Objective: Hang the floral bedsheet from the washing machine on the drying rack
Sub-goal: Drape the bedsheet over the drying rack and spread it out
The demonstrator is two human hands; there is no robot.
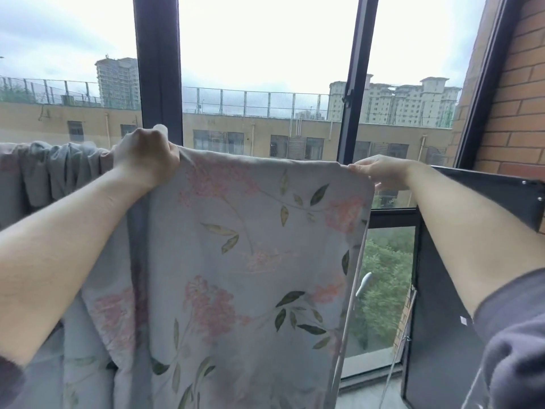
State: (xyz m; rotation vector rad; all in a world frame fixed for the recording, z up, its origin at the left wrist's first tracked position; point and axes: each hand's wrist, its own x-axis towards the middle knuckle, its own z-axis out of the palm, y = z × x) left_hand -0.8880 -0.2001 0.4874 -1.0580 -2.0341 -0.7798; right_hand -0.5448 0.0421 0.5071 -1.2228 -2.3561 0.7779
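Floral bedsheet [250,246] beneath left grip [146,154], right grip [380,172]

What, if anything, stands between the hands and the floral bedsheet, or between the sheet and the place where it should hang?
Nothing stands between them: the left hand and right hand both grip the floral bedsheet by its top edge. No drying rack shows plainly. Bunched grey cloth hangs just left of the left hand.
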